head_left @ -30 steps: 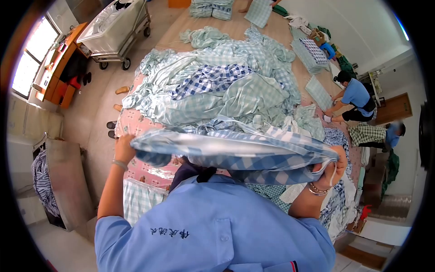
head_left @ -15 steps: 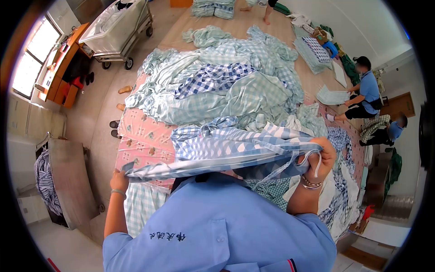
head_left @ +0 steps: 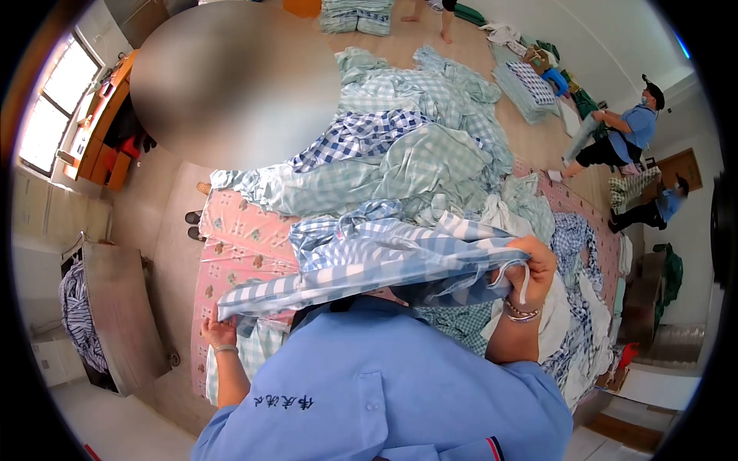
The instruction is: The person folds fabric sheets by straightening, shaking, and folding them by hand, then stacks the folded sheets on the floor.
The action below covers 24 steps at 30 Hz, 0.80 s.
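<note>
Right hand (head_left: 533,267), as I watch from afar through the head view, curls closely round a gathered end of the blue-and-white checked cloth (head_left: 330,286), with a white tie (head_left: 526,284) looping beside the fingers; left hand (head_left: 218,330) sits at the cloth's other end, lower in the view, its fingers loosely bent by the corner; I cannot tell whether it pinches the fabric or only touches it; the cloth spans the gap between them, just in front of the wearer's blue shirt (head_left: 430,399), its near edge fairly straight and its far part wrinkled, apparently reaching the pink flowered sheet (head_left: 246,242).

To handle it well, I judge the left corner to be the weak point; a firm pinch between thumb and fingertips would suit there, with even tension from both sides, so that the edge does not sag; the right end looks bunched, so I would want it eased out along the hem and the tie kept clear of the fingers; the heap of pale green checked cloths (head_left: 369,183) lies just beyond, and a dark green checked cloth (head_left: 455,326) lies near the right forearm, so lifting looks safer than dragging.
</note>
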Available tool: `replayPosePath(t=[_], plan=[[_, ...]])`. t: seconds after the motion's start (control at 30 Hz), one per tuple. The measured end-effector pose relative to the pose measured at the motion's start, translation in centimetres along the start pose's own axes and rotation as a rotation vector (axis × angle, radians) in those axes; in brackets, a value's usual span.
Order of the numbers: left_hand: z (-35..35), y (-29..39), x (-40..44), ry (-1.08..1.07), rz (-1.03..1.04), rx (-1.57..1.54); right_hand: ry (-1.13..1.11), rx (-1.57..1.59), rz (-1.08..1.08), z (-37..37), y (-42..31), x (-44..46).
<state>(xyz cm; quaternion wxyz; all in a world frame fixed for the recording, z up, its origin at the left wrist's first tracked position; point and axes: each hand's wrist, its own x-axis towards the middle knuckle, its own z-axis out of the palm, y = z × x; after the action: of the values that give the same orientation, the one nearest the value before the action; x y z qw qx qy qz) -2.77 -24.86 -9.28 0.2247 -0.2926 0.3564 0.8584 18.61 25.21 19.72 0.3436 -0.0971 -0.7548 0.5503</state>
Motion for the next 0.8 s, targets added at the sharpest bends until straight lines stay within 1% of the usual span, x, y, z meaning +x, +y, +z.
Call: replayPosePath(t=[0.07, 0.1, 0.13, 0.17, 0.2, 0.27, 0.3, 0.37, 0.43, 0.47, 0.5, 0.53, 0.57, 0.6, 0.63, 0.67, 0.7, 0.73, 0.77, 0.8], plan=[[-5.9, -1.1, 5.9, 0.407, 0.095, -0.113, -0.027, -0.021, -0.028, 0.0, -0.1, -0.1], [-10.4, -1.8, 9.6, 0.415, -0.006, -0.101, 0.006, -0.052, -0.020, 0.0, 0.0, -0.2], [-13.2, -2.3, 11.7, 0.422, -0.106, -0.090, 0.038, -0.082, -0.012, 0.1, 0.0, -0.3], [-10.5, -2.8, 10.6, 0.595, -0.125, -0.239, 0.053, -0.164, -0.072, -0.4, 0.2, -0.4], [-9.9, -3.4, 10.3, 0.643, -0.142, -0.243, 0.051, -0.163, -0.076, -0.7, 0.3, -0.4], [-10.5, -4.5, 9.1, 0.636, -0.152, -0.088, 0.601, -0.171, -0.154, -1.4, 0.4, -0.2], [-10.8, -5.0, 8.4, 0.634, -0.149, -0.014, 0.746, -0.461, -0.180, -2.5, 0.1, 0.2], [-11.5, -5.6, 7.2, 0.619, -0.128, 0.122, 0.876, -0.751, -0.208, -4.7, -1.3, 1.1], [-11.7, -5.5, 6.7, 0.582, -0.067, 0.250, 0.891, 0.091, -0.096, -5.6, -2.4, 1.8], [-11.6, -5.2, 6.9, 0.530, -0.009, 0.328, 0.879, 0.099, -0.093, -5.3, -2.0, 1.9], [-11.2, -4.5, 7.6, 0.418, 0.103, 0.467, 0.878, 0.129, -0.082, -4.9, -1.1, 1.9], [-10.1, -3.6, 8.2, 0.266, 0.262, 0.651, 0.874, 0.161, -0.064, -4.2, 0.0, 1.8], [-4.6, -1.9, 6.8, 0.120, 0.459, 0.873, 0.662, 0.228, 0.009, -2.3, 1.2, 1.4], [0.6, -0.9, 7.2, 0.082, 0.356, 0.638, 0.282, 0.117, 0.075, -0.2, 2.1, 0.9], [5.8, 0.1, 7.5, 0.067, 0.256, 0.379, -0.101, -0.018, 0.086, 1.9, 2.9, 0.3], [11.1, 1.1, 7.9, 0.078, 0.163, 0.137, -0.481, 0.108, 0.390, 5.3, 1.2, 1.0], [17.0, 0.7, 6.0, -0.099, 0.152, 0.291, -0.858, -0.168, 0.288, 7.0, 1.7, 1.5], [22.3, -0.4, 3.6, -0.218, 0.143, 0.389, -0.892, -0.077, 0.358, 8.8, 2.1, 1.3], [25.6, -1.6, 2.4, -0.386, 0.119, 0.463, -0.912, 0.007, 0.428, 10.5, 2.7, 1.0], [29.6, -3.4, -1.0, -0.480, 0.134, 0.554, -0.905, 0.008, 0.428, 11.9, 3.5, 0.9]])
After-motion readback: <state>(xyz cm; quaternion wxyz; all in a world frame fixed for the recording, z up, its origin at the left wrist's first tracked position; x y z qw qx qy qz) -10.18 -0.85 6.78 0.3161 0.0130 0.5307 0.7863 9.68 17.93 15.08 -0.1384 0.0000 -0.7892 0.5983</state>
